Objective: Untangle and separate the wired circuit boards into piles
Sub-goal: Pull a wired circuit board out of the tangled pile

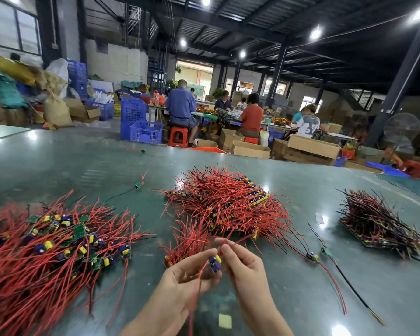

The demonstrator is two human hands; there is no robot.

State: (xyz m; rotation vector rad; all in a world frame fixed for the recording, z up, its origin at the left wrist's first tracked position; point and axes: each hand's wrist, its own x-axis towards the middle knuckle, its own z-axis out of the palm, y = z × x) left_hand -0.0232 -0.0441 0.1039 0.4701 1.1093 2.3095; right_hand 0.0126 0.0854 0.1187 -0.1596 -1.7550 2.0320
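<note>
Fingers [205, 257] of both hands pinch one board [215, 263].

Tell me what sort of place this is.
Most likely a factory floor or assembly workshop. Heaps of red-wired circuit boards cover the green worktable, seated workers sort parts at long tables behind, and blue crates and cardboard boxes stand under a high steel roof.

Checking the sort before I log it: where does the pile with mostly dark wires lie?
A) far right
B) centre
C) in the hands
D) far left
A: the dark-wired pile lies at the table's far right; the left pile and centre pile are red-wired.
</note>
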